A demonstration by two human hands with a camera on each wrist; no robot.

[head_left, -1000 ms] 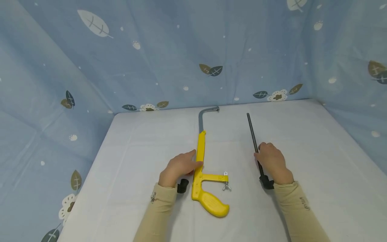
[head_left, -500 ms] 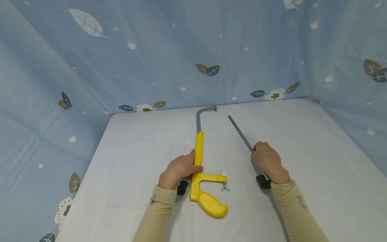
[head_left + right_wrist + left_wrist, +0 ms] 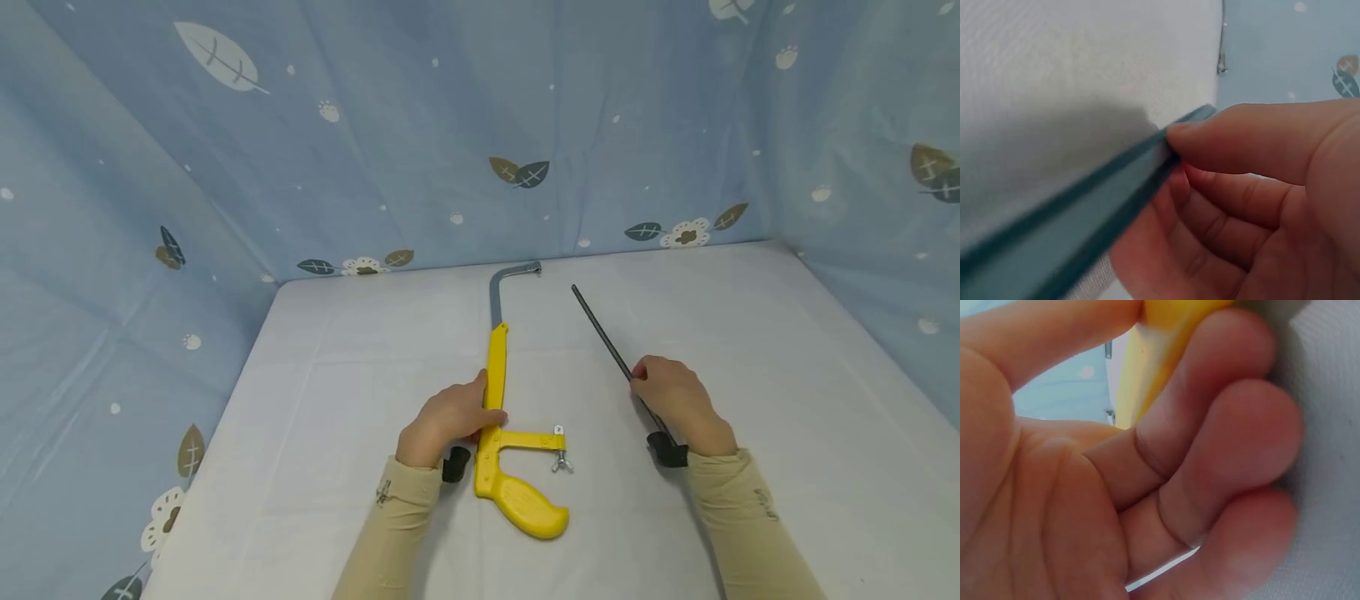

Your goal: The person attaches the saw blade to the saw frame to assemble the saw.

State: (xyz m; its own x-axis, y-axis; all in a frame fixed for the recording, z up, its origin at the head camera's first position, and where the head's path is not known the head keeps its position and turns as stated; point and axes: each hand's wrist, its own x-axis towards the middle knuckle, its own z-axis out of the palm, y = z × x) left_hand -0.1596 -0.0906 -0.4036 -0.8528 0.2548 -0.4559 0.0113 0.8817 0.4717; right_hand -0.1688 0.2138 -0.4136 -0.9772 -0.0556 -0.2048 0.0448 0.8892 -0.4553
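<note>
A yellow hacksaw frame with a grey bent front arm lies on the white table, its handle toward me. It carries no blade, and a wing nut hangs from its short side arm. My left hand grips the frame's middle between thumb and fingers; the left wrist view shows the curled fingers beside the yellow bar. To the right, my right hand pinches a long dark hacksaw blade, which slants up and left. In the right wrist view the thumb presses on the flat blade.
White cloth covers the table. A blue leaf-patterned curtain stands along its back and sides. Black wrist-worn devices show at the left wrist and the right wrist.
The blade's far tip has swung left toward the hacksaw frame as my right hand turned it. My left hand has stayed at the frame, which remains in place.
</note>
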